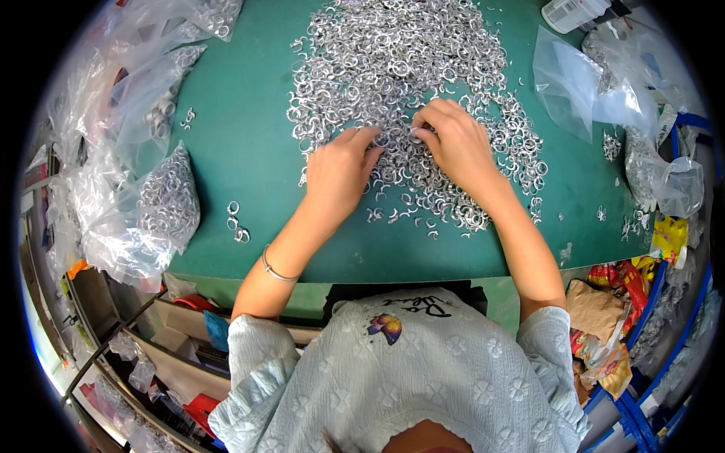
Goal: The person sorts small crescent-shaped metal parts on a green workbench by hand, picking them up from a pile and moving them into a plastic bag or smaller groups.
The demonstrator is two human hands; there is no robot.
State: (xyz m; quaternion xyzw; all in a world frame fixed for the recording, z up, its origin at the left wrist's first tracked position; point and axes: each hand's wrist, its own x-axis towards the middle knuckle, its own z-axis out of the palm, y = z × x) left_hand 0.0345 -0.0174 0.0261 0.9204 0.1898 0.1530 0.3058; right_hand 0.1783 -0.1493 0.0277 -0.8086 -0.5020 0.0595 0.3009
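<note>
— What was closest to you at that moment?

— Your two forearms lay over the near edge of the green mat [249, 151], with a thin bracelet [276, 270] on the left wrist. I think you rested them there to keep the hands steady.

— And the hands?

— Your left hand [337, 176] lay palm down at the near side of the pile of small silver rings [400, 83], its fingers pressed together and the tips touching the rings. Your right hand [453, 143] was just beside it, fingers curled, the tips pinching at one or two rings; exactly which ones I could not tell.

— What was around?

— A few loose rings [236, 220] lay apart at your left, near a full clear bag of rings [168, 198]. At the far right an empty clear bag [578, 83] lay open, probably kept within reach. The pile spread away from you to the far edge.
</note>
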